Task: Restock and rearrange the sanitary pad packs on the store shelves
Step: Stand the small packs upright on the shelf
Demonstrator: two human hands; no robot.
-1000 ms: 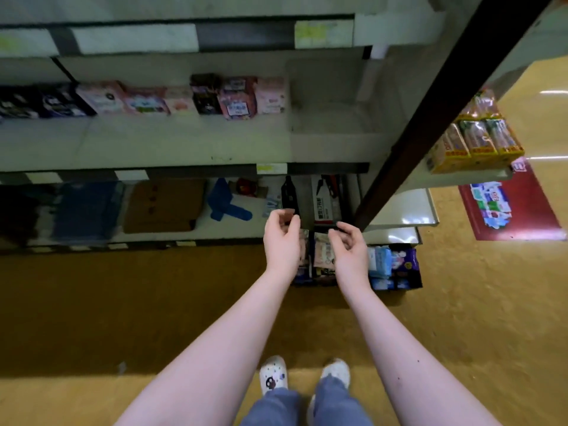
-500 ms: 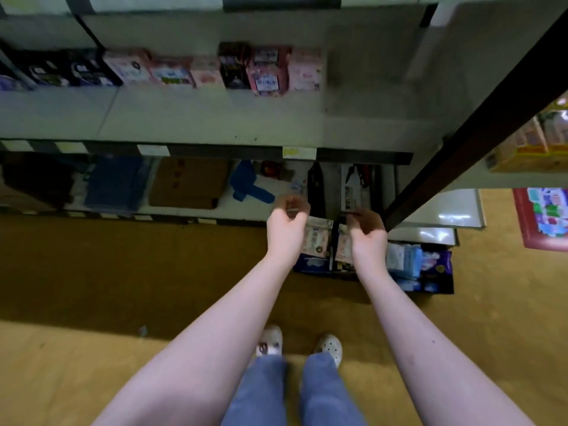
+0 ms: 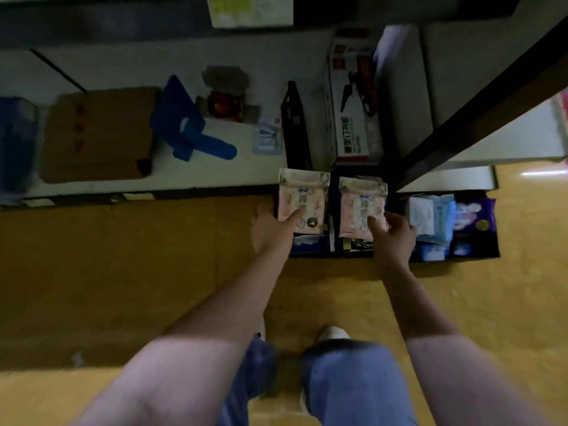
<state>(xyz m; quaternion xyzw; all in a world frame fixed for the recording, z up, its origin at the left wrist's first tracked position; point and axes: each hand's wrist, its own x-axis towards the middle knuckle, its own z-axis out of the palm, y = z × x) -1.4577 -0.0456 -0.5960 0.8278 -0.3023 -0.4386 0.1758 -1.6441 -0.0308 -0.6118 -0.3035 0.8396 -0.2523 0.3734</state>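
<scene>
Two pink sanitary pad packs are held up over a dark box [image 3: 473, 255] on the floor. My left hand [image 3: 272, 229] grips the left pack [image 3: 302, 195] by its lower edge, thumb on its front. In my right hand [image 3: 393, 232] is the right pack [image 3: 361, 204], gripped the same way. The box holds more packs, blue and white ones [image 3: 430, 216] and a purple one [image 3: 475, 216], at its right end.
The bottom shelf [image 3: 215, 176] carries a brown cardboard sheet [image 3: 98, 133], a blue item [image 3: 187, 130], a black bag [image 3: 295, 124] and a white box [image 3: 350, 118]. A dark upright post [image 3: 479, 103] slants at the right. The floor [image 3: 123, 272] is yellow-brown.
The view has tilted down and closer to the floor box. Both hands went down to the box and now each holds a pink pack in plain sight.
</scene>
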